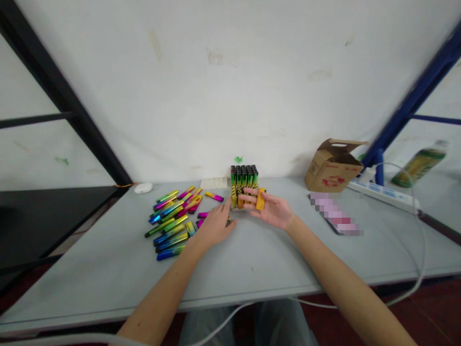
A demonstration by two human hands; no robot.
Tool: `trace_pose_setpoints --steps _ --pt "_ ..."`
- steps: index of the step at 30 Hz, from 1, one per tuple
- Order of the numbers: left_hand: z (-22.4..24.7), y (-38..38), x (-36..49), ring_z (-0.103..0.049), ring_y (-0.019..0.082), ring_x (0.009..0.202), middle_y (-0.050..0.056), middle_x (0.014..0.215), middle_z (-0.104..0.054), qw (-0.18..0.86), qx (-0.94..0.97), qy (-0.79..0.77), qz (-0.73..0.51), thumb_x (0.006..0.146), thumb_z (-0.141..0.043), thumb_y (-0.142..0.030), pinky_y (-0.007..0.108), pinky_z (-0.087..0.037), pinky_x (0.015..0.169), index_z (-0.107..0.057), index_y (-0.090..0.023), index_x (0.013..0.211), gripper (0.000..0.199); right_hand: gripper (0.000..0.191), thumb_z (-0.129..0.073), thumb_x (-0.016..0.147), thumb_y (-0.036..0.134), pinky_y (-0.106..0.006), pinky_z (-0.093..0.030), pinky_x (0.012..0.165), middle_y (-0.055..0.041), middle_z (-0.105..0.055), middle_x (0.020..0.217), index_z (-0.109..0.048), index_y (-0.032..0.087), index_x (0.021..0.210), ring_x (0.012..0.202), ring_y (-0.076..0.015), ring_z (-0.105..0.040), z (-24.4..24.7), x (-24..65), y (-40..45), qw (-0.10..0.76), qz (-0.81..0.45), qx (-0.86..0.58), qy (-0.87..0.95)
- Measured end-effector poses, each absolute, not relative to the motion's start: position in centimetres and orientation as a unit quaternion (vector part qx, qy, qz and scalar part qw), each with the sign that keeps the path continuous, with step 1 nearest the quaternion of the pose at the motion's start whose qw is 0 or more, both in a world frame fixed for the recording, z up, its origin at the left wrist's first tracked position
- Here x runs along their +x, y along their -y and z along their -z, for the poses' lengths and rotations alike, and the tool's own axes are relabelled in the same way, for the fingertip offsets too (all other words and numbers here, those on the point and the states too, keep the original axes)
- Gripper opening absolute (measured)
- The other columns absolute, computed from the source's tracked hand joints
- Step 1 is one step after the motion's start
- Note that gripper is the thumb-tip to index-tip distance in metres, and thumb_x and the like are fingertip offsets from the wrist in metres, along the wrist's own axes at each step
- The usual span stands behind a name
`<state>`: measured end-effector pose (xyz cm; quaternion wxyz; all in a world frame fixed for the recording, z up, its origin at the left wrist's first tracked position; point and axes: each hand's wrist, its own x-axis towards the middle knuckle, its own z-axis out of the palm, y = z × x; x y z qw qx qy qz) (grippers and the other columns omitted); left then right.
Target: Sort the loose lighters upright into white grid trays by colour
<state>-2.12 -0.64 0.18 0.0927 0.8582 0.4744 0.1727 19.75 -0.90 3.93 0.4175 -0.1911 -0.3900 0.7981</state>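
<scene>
My right hand point(275, 210) is closed around a yellow lighter point(260, 199), its palm turned up. Just behind its fingers stand rows of upright green and yellow lighters with black tops point(245, 176), packed in a clear holder. My left hand point(215, 224) reaches over the table beside the holder's left side, fingers together and pointing forward; what its fingers hold, if anything, is hidden. Left of it lies a loose pile of shiny lighters point(171, 223) in blue, green, yellow and pink. A pink and yellow lighter point(214, 196) lies apart, nearer the wall.
A white perforated tray point(213, 183) lies by the wall, and a white case point(143, 188) at the back left. On the right are an open cardboard box point(333, 168), a phone point(335, 214), a power strip point(385, 194) and a bottle point(419, 164). White cables cross the front edge.
</scene>
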Motion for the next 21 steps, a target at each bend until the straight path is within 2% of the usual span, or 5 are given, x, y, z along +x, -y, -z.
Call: trace_pose_setpoints --steps 3,9,12,18,21 --pt "-0.43 0.76 -2.08 -0.048 0.034 0.127 0.024 0.133 -0.052 0.092 0.857 -0.48 -0.166 0.09 -0.047 -0.032 0.048 -0.039 0.103 -0.014 -0.007 0.149 0.073 0.035 -0.038 0.094 0.026 -0.021 -0.05 0.06 -0.0087 -0.066 0.115 -0.057 0.017 0.122 0.079 -0.0116 -0.063 -3.95 19.91 0.79 0.438 -0.799 -0.197 0.361" --pt "-0.6 0.83 -2.04 -0.052 0.032 0.123 0.022 0.13 -0.054 0.096 0.855 -0.482 -0.165 0.09 -0.048 -0.032 0.046 -0.04 0.102 -0.013 -0.008 0.15 0.074 0.031 -0.046 0.091 0.026 -0.018 -0.041 0.05 -0.0045 -0.068 0.093 -0.061 0.018 0.116 0.055 -0.0079 -0.046 -3.8 20.12 0.64 0.474 -0.792 -0.205 0.326" --pt "-0.43 0.75 -2.1 -0.053 0.032 0.121 0.023 0.128 -0.055 0.1 0.855 -0.478 -0.173 0.089 -0.048 -0.032 0.046 -0.04 0.101 -0.015 -0.006 0.15 0.074 0.032 -0.045 0.091 0.028 -0.017 -0.037 0.046 -0.0041 -0.067 0.087 -0.061 0.016 0.116 0.052 -0.0077 -0.042 -3.7 20.13 0.58 0.478 -0.795 -0.199 0.314" --pt "-0.45 0.78 -2.13 -0.053 0.031 0.12 0.02 0.13 -0.055 0.093 0.856 -0.478 -0.174 0.089 -0.048 -0.032 0.045 -0.04 0.101 -0.014 -0.011 0.151 0.074 0.031 -0.046 0.09 0.03 -0.018 -0.037 0.046 -0.0035 -0.065 0.086 -0.06 0.02 0.117 0.055 -0.0092 -0.044 -3.7 20.07 0.62 0.482 -0.786 -0.216 0.321" --pt "-0.6 0.86 -2.11 -0.052 0.032 0.122 0.022 0.13 -0.054 0.094 0.855 -0.484 -0.162 0.089 -0.047 -0.032 0.045 -0.039 0.102 -0.014 -0.008 0.15 0.073 0.03 -0.047 0.09 0.029 -0.016 -0.032 0.042 0.0007 -0.057 0.074 -0.059 0.02 0.116 0.048 -0.0076 -0.037 -3.71 20.06 0.58 0.484 -0.787 -0.214 0.316"
